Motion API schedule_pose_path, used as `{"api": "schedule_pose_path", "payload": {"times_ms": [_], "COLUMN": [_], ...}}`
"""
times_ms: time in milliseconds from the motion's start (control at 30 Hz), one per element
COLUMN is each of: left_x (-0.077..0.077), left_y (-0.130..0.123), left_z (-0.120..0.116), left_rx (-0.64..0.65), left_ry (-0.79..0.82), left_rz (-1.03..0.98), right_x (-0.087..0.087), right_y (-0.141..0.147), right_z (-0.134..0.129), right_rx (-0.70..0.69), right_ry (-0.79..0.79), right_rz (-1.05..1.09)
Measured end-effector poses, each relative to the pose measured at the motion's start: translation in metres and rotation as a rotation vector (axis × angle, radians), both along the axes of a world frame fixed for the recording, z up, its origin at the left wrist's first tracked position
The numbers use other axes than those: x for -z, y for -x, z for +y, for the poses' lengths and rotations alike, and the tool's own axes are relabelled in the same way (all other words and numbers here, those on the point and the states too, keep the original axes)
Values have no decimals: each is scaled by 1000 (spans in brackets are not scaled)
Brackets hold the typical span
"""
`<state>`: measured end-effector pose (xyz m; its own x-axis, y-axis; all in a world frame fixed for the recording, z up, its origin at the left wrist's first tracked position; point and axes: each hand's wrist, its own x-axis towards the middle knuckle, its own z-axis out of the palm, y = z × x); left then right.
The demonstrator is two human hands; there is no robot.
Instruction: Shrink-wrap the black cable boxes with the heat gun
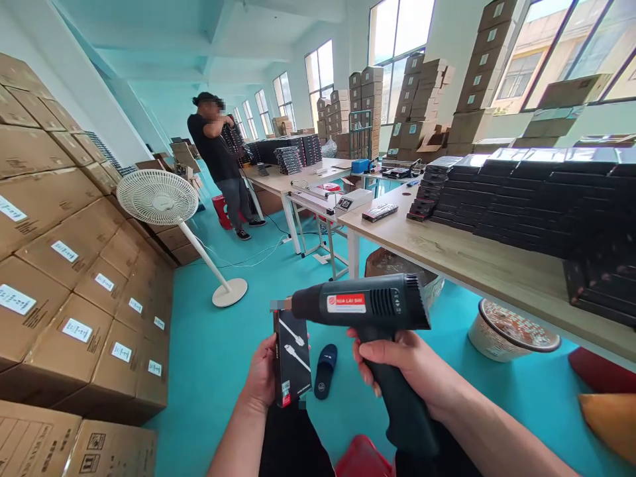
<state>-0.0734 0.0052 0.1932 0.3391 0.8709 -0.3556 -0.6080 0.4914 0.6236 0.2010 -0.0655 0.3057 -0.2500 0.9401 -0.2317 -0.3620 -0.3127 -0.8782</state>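
My right hand (392, 358) is wrapped round the handle of a black heat gun (362, 301) with a red and white label. Its nozzle points left, close above the top end of a slim black cable box (294, 358). White cable plugs are printed on that box, and a small red patch marks its lower corner. My left hand (262, 371) grips the box by its left edge, with fingertips showing on the far side. Whether the nozzle touches the box I cannot tell.
Stacked black boxes (521, 199) fill the wooden table (462, 255) at right, beside a single box (380, 212). A white fan (218, 271) and piled cartons (74, 285) stand left. A slipper (325, 371) and a bin (511, 338) are on the floor. A person (218, 152) stands farther back.
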Motion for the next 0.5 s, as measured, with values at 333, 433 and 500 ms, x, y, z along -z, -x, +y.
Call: {"api": "schedule_pose_path", "payload": {"times_ms": [333, 433, 500], "left_x": [5, 2, -1], "left_y": [0, -1, -2], "left_z": [0, 1, 1], "left_rx": [-19, -10, -5], "left_ry": [-25, -18, -3], "left_rz": [28, 26, 37], "right_x": [5, 9, 8], "right_y": [0, -5, -7], "right_z": [4, 10, 13], "right_rx": [-34, 108, 153], "right_ry": [1, 13, 29], "right_rz": [-67, -151, -154]}}
